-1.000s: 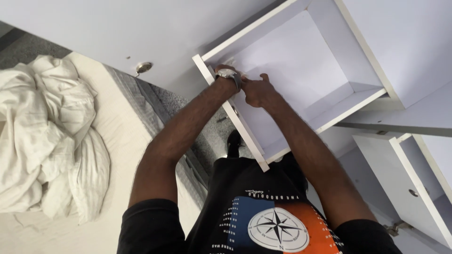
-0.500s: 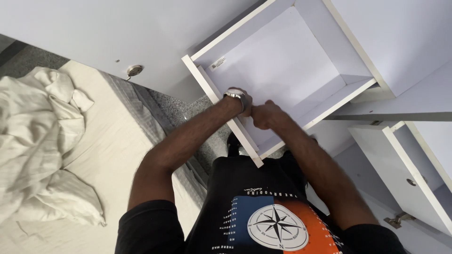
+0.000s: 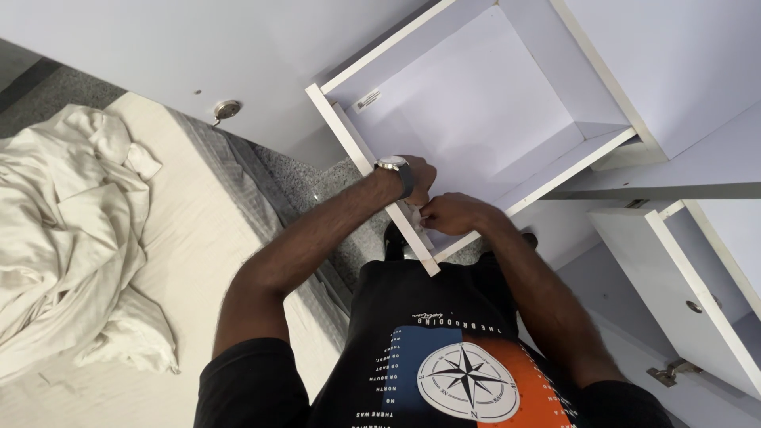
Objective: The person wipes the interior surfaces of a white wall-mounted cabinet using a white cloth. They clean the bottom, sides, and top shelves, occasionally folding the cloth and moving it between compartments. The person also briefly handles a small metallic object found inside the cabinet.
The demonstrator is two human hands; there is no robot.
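An empty white drawer (image 3: 476, 103) stands pulled out of a white cabinet in front of me. Its front panel (image 3: 361, 150) runs diagonally across the view. My left hand (image 3: 418, 176), with a wristwatch (image 3: 394, 166) on the wrist, reaches over that panel to its inner face. My right hand (image 3: 453, 214) meets it there, fingers curled close to the left fingertips, near the panel's lower end. The fingers are bunched, and I cannot make out anything small between them. My dark printed shirt (image 3: 444, 357) fills the bottom of the view.
A bed with a cream sheet and a crumpled blanket (image 3: 71, 238) lies on the left. A second white drawer (image 3: 690, 285) with a small knob stands open on the right, with a metal fitting (image 3: 672, 370) below it. A strip of grey speckled floor (image 3: 349, 238) runs between the bed and the cabinet.
Both hands have slid along the drawer's front panel from its far end towards its near end. They have stayed close together.
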